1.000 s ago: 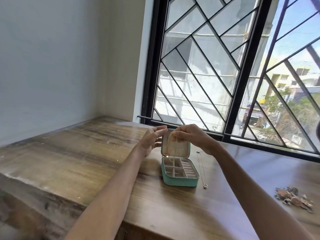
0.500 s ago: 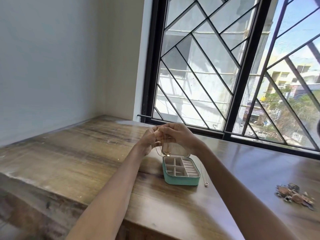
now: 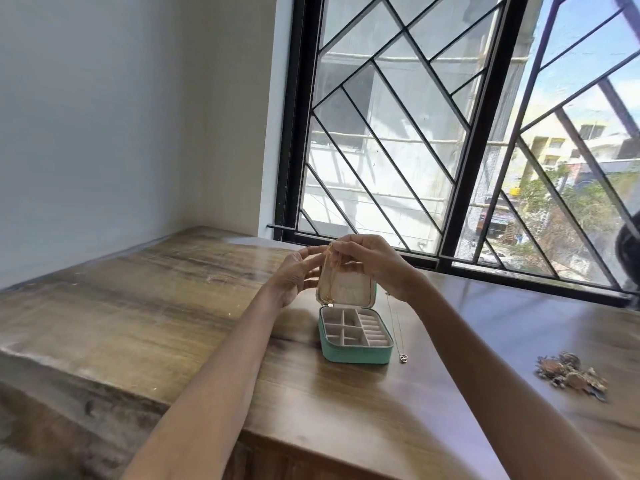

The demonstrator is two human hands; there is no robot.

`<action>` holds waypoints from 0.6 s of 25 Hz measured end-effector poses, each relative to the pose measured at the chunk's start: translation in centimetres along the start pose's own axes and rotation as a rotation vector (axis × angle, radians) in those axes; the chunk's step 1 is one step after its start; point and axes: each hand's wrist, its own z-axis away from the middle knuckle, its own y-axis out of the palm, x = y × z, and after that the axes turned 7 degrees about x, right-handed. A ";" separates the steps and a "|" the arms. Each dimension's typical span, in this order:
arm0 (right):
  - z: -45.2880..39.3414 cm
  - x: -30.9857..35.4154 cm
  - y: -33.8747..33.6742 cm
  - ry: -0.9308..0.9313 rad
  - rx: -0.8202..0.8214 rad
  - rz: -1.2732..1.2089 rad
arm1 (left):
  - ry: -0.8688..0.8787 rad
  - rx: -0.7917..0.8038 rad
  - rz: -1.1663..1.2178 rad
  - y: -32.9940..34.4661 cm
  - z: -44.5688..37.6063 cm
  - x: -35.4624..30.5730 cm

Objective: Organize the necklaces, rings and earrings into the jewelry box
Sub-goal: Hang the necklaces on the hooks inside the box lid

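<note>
Head view, box: a teal jewelry box (image 3: 356, 351) stands open on the wooden worktop (image 3: 173, 306), its cream lid (image 3: 348, 289) upright, its tray split into small compartments and ring rolls.
Right hand: the right hand (image 3: 367, 261) is above the lid's top edge, fingertips pinched on a thin gold necklace (image 3: 329, 282) that hangs down in front of the lid's inner face.
Left hand: the left hand (image 3: 298, 271) is just left of the lid, fingers loosely spread and raised toward the chain; whether it touches the chain I cannot tell.
In the way: both hands cover the lid's top edge.
Around: a silver necklace (image 3: 398, 327) lies stretched out just right of the box.
Far right: a jewelry heap (image 3: 571, 374) lies well apart from the box.
Behind: a window (image 3: 415, 133) with black diagonal bars.
</note>
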 end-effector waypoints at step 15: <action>-0.8 -3.6 -1.8 0.195 -0.332 0.686 | 0.031 0.000 0.036 0.0 -0.3 0.4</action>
